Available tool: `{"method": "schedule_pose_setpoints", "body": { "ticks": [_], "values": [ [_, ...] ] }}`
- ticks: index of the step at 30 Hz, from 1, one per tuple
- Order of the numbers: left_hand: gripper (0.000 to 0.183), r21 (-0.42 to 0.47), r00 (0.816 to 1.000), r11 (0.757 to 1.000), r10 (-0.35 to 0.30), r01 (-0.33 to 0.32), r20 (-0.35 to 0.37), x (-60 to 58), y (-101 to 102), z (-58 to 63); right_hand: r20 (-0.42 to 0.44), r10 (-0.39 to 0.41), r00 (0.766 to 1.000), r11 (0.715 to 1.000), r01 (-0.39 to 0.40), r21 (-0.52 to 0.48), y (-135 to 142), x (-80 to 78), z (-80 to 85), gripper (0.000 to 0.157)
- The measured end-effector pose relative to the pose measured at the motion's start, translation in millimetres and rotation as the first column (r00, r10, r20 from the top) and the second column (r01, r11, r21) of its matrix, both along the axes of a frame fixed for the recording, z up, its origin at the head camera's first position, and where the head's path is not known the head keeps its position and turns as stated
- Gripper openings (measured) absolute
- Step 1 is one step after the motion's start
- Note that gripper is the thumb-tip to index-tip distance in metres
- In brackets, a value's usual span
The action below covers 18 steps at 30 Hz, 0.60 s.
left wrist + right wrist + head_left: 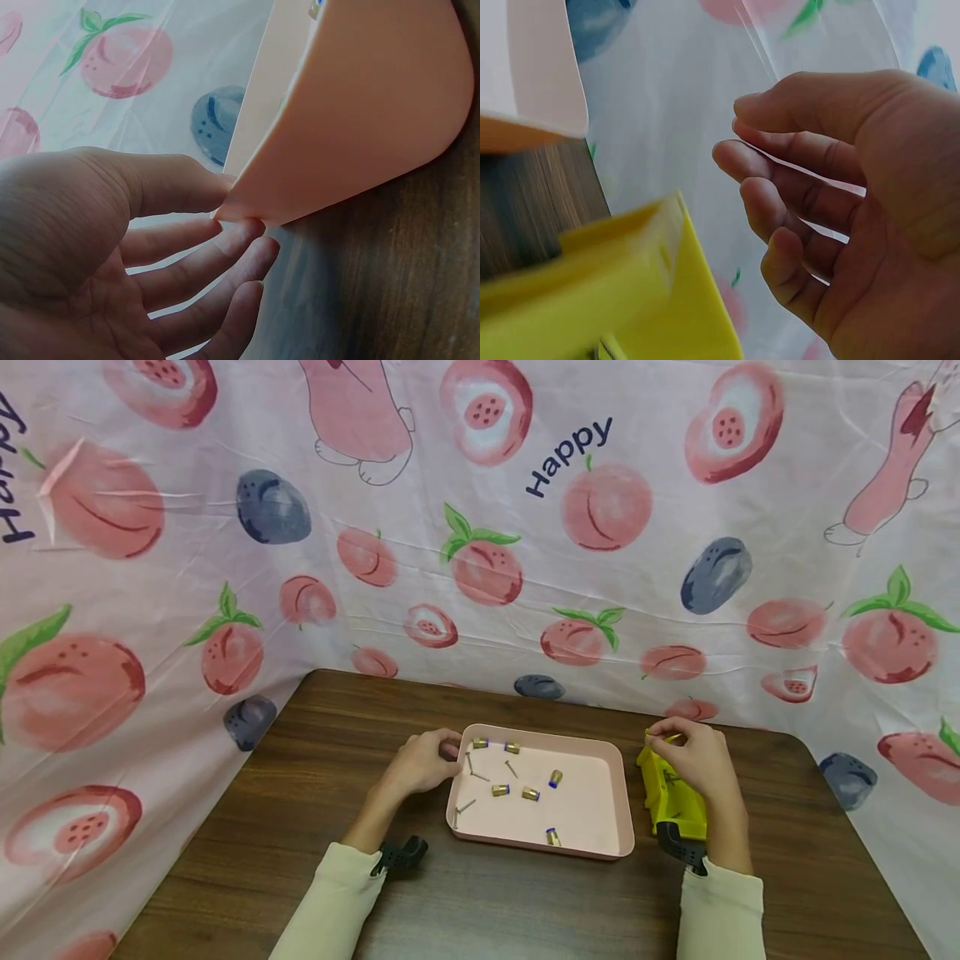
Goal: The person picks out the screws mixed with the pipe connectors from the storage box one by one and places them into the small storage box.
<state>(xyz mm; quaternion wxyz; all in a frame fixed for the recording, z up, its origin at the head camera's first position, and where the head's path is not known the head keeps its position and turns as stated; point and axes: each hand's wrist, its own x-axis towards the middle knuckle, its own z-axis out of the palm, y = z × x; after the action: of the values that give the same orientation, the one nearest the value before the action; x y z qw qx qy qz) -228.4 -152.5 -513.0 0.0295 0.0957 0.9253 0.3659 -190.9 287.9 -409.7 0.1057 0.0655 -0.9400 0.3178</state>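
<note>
Pale sleeves (330, 902) nearest the head camera, with dark wrist straps (405, 855) just past the cuffs. Beyond, on the wood-grain table (322, 727): one shallow pink tray (592, 793) between the hands, and one yellow bin (656, 797) just beside its right side, apart from it.

Left hand (423, 764): at the tray's left side, towards the far corner. Grip clamped on the tray's rim, with thumb and forefinger pinching the edge per left wrist view; remaining fingers loosely bent.

Right hand (697, 756): over the yellow bin in head view. Grip relaxed, with thumb and forefinger tips close together and other fingers loosely bent; nothing visible between them. Cannot tell whether touching the bin.

Tray contents: six brass-coloured fittings (500, 790) with blue ends, spread loose; about five slim screws (512, 768), mostly towards the left wall, mixed in among the fittings. Bin contents: a few screw-like pieces (671, 776), partly hidden by the right hand; cannot count.

Progress (judgement): partway. Done, apparently: some screws in the bin. Outstanding, apparently: the screws in the tray, not yet separated from the fittings. Cannot tell, for the fittings, whether to stay put or also due for moving.
</note>
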Motion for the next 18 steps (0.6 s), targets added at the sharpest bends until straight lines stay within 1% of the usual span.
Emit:
{"method": "schedule_pose_setpoints", "body": {
  "ticks": [3,5,7,11,14,16,18],
  "values": [
    [0.045,0.014,1.0,1.0,-0.001,0.001,0.022,7.1,2.9,14.7,-0.011,0.046,0.999,0.999,-0.046,-0.011,-9.6,-1.5,2.2,0.015],
    [0.045,0.016,1.0,1.0,-0.006,0.005,0.029,9.7,3.7,18.8,-0.021,0.071,0.997,0.997,-0.071,-0.011,-14.7,-2.2,2.1,0.013],
    [0.046,0.017,0.999,1.0,-0.001,0.001,0.033,7.7,2.8,15.0,-0.024,0.088,0.996,0.996,-0.088,-0.01,-19.6,-3.1,2.3,0.013],
    [0.047,-0.005,1.0,1.0,0.011,-0.011,0.002,-6.4,-0.9,-9.3,0.008,0.108,0.994,0.994,-0.107,-0.01,-29.2,-5.0,2.6,0.014],
    [0.048,-0.008,1.0,1.0,0.017,-0.017,0.008,-13.4,-2.0,-20.4,0.024,0.131,0.991,0.991,-0.131,-0.011,-36.6,-6.8,2.4,0.014],
    [0.049,-0.013,1.0,1.0,0.014,-0.014,0.021,-15.6,-2.9,-24.1,0.024,0.148,0.989,0.989,-0.148,-0.008,-41.5,-8.2,2.1,0.012],
    [0.049,-0.011,1.0,1.0,0.003,-0.003,0.03,-14.1,-3.4,-22.1,0.024,0.164,0.986,0.987,-0.164,-0.005,-46.1,-9.5,1.7,0.011]
  ]
}}
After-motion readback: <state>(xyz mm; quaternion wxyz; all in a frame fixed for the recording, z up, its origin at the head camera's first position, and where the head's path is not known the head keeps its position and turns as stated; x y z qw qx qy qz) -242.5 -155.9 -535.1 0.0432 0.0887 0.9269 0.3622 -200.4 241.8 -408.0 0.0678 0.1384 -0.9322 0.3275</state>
